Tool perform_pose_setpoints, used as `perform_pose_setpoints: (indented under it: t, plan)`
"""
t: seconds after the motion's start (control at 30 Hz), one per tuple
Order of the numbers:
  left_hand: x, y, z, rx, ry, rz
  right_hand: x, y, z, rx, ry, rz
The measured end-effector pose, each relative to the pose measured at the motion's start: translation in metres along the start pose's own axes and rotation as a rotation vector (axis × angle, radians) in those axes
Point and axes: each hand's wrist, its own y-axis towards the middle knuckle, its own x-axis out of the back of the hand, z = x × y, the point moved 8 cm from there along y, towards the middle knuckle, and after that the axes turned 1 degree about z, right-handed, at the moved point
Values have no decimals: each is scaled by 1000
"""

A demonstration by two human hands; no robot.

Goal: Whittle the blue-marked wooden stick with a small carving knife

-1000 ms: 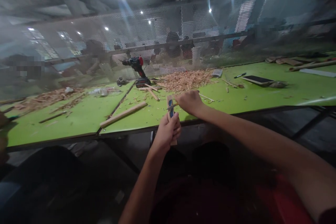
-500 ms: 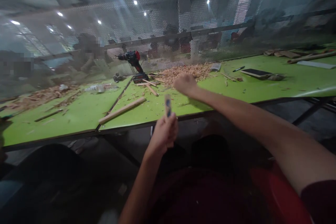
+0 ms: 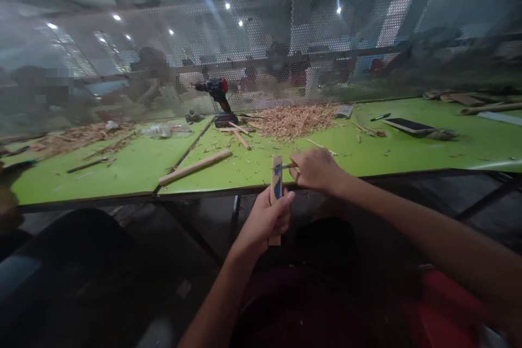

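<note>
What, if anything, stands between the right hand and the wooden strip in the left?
Only the slim tool in the right hand, pointing at the wooden strip in the left hand; nothing else visible blocks the way.

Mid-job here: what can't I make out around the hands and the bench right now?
All in the head view:
Thin tool: handle mostly hidden inside the right hand; its type is unclear.
Wooden strip: middle covered by the left hand.
Blue marking on the strip: too small to read.
White bar: cut off by the picture's right edge.
Area behind the mesh screen: blurred, veiled by the mesh.
</note>
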Motion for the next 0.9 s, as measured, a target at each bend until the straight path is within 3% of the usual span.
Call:
perform_pose_setpoints:
  t: [0.2, 0.37, 0.6, 0.9]
  plan:
    - [2, 2, -4, -49, 52, -79, -5, 2, 12, -8, -26, -76]
    - [5, 2, -3, -49, 30, -122, -4, 18, 17, 84, -52, -115]
    - [11, -1, -5, -19, 3, -87, -7, 43, 12, 88, -90, -94]
    - [12, 1, 3, 2, 5, -95, -17, 46, 9, 157, -120, -100]
